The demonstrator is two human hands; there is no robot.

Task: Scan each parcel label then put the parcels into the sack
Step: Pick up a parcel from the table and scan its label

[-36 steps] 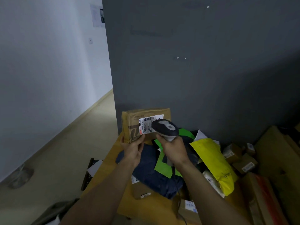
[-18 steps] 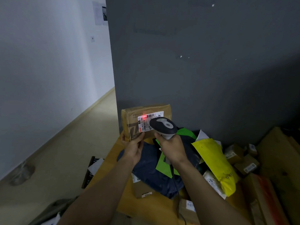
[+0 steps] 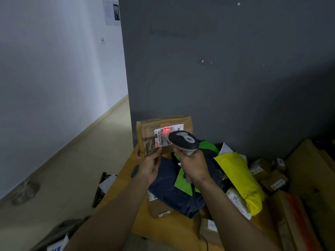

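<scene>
My left hand (image 3: 149,164) grips the lower left corner of a brown cardboard parcel (image 3: 148,136), held upright over the table with its white label (image 3: 164,135) facing me. My right hand (image 3: 194,164) holds a grey and black barcode scanner (image 3: 184,140) by its handle, its head just in front of the label. A red scan line glows on the barcode at the label's top. The scanner's cable runs down along my right forearm. A dark sack (image 3: 59,232) lies on the floor at lower left, only partly in view.
On the wooden table (image 3: 170,230) lie a dark blue and green mailer (image 3: 170,189), a yellow mailer (image 3: 241,180), small brown boxes (image 3: 272,178) and larger cartons (image 3: 308,178) at right. A grey partition wall (image 3: 226,69) stands right behind. Open floor lies to the left.
A second ago the label showed no light; the red scan light then appeared at its left end and now sits on the barcode. Parcel and scanner stay nearly still.
</scene>
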